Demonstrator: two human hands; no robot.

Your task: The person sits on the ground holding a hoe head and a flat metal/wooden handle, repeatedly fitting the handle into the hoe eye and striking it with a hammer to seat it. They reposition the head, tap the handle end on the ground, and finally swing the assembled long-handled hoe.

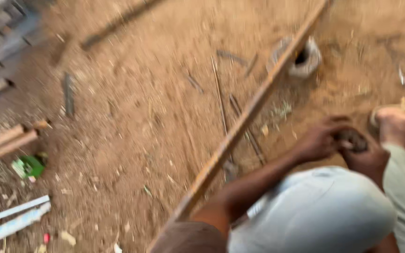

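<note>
Where both hands meet, the left hand and right hand grip a small dark object.

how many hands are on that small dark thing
2. The left hand grips the small dark thing from its left side, and the right hand cups it from below right. Blur hides finger detail.

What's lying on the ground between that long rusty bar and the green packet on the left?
In the head view, mostly bare sandy dirt lies between the long rusty bar and the green packet, with only small scraps and twigs.
</note>
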